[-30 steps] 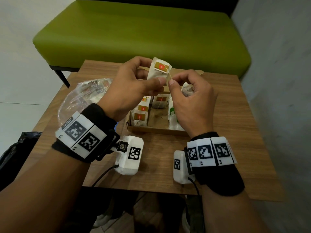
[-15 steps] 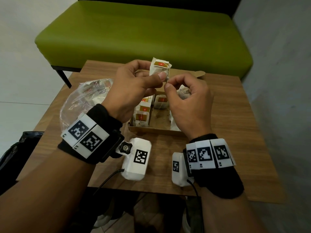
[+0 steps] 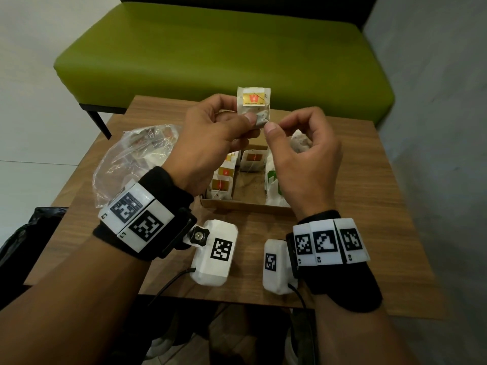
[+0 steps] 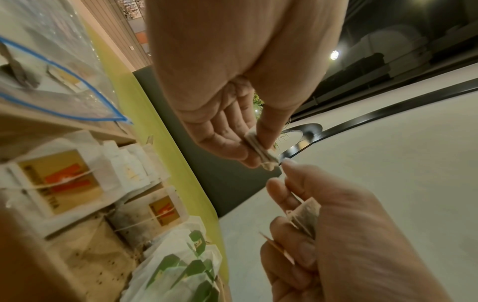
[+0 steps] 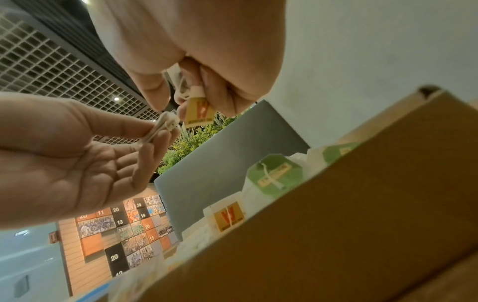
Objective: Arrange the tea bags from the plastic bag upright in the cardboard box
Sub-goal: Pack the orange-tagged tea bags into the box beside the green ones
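My left hand (image 3: 238, 119) pinches a white tea bag (image 3: 253, 102) with a yellow and red tag, held upright above the cardboard box (image 3: 245, 205). The same tea bag (image 4: 260, 150) shows edge-on in the left wrist view. My right hand (image 3: 271, 125) has thumb and forefinger at that bag's lower right corner, and its curled fingers hold a second tea bag (image 3: 300, 143), whose yellow tag (image 5: 200, 111) hangs below the palm. Several tea bags (image 3: 222, 181) stand upright in the box, green-tagged ones (image 3: 272, 180) on the right. The clear plastic bag (image 3: 131, 159) lies left of the box.
The small wooden table (image 3: 369, 185) carries the box and the bag. A green bench (image 3: 224, 51) stands right behind it. A black bag (image 3: 29, 230) sits on the floor at the left. A grey wall (image 3: 434, 127) is close on the right.
The tea bag in my left hand has turned upright with its tag facing me. My right thumb and forefinger moved in to its corner, and the string no longer shows stretched between the hands.
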`<state>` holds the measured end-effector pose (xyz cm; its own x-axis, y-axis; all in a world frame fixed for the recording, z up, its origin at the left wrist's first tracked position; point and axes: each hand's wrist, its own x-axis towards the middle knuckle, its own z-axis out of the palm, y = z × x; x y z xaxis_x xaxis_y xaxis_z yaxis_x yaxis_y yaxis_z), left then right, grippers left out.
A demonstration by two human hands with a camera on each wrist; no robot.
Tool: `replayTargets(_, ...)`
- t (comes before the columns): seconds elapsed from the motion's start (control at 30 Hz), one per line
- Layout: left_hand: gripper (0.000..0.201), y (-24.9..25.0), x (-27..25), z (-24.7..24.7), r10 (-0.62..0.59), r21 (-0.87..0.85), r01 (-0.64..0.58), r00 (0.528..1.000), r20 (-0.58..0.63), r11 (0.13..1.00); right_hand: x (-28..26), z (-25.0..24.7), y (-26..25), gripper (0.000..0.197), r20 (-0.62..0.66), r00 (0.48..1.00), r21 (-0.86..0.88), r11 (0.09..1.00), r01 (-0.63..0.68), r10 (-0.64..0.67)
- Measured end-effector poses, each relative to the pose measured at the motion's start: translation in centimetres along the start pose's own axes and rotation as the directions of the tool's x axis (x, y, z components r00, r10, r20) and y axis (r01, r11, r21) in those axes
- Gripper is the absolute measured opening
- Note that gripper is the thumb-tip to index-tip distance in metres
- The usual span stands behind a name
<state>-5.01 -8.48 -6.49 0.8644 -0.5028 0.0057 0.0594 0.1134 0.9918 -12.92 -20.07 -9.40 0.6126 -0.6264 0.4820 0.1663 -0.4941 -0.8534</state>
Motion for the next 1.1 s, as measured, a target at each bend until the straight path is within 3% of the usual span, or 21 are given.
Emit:
replayTargets(0.13, 0.014, 0.0, 0.0, 0.1, 0.016, 0.009, -0.016, 1.0, -0.009, 1.0, 0.3, -0.1, -0.1, 0.014, -0.005, 0.992, 0.087, 0.989, -0.123, 0.124)
replayTargets(0.23, 0.014, -0.1, -0.1, 0.2, 0.033, 0.035, -0.033, 0.999, -0.008, 0.999, 0.4, 0.1, -0.2, 0.005, 0.021, 0.991, 0.101, 0.986, -0.134, 0.133)
replayTargets(0.5, 0.017, -0.6, -0.2, 0.4, 0.06, 0.139, -0.059, 0.998, -0.008, 0.989, 0.6, 0.5, 0.4, 0.01, 0.051, 0.975, 0.095, 0.971, -0.221, 0.217)
replayTargets(0.63, 0.02, -0.7, -0.2, 0.4, 0.047, 0.113, -0.042, 0.998, -0.043, 0.993, 0.3, 0.5, 0.3, 0.011, 0.064, 0.985, 0.059, 0.985, -0.162, 0.158)
replayTargets(0.83, 0.023, -0.8, -0.2, 0.4, 0.014, 0.032, -0.012, 0.998, -0.068, 0.999, -0.1, 1.0, 0.2, 0.01, 0.08, 0.996, -0.089, 0.996, 0.03, -0.023)
replayTargets(1.1, 0.016, -0.2, -0.1, 0.0, -0.087, -0.098, 0.082, 0.995, -0.053, 0.992, -0.3, 1.1, 0.1, 0.007, 0.08, 0.996, -0.035, 0.999, 0.039, -0.036)
